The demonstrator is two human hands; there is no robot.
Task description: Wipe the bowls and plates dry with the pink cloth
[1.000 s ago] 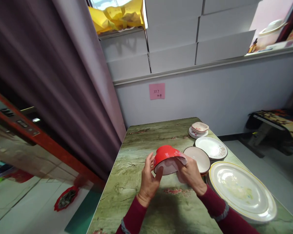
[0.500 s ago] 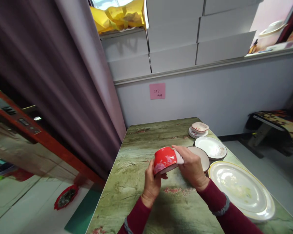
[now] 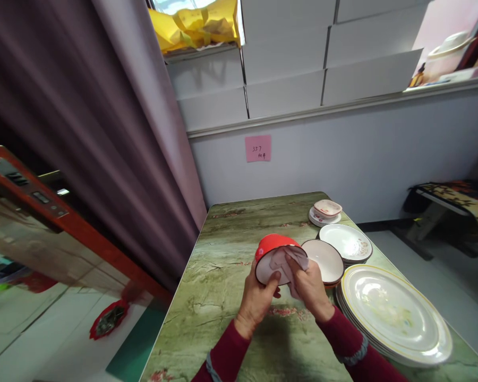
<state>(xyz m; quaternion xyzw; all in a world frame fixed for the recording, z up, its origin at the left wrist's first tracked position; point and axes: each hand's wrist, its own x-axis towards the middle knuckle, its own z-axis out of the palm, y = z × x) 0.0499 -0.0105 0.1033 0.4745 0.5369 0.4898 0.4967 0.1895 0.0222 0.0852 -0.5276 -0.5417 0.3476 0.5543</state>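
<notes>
A red bowl with a white inside and a dark rim is held above the table, its opening tilted toward me. My left hand grips it from the lower left, thumb over the rim onto the inside. A pale cloth is pinched in my right hand and pressed against the bowl's inner wall; part of it hangs below the rim. Just right of my right hand stands another bowl, white inside with a dark rim.
Stacked large oval platters lie at the table's right edge. Behind them are stacked round plates, then small saucers topped by a small squarish dish. The green marbled table meets a curtain at left.
The red bowl has been turned so its opening faces me. My right hand has moved the cloth from the bowl's outer side to its inside.
</notes>
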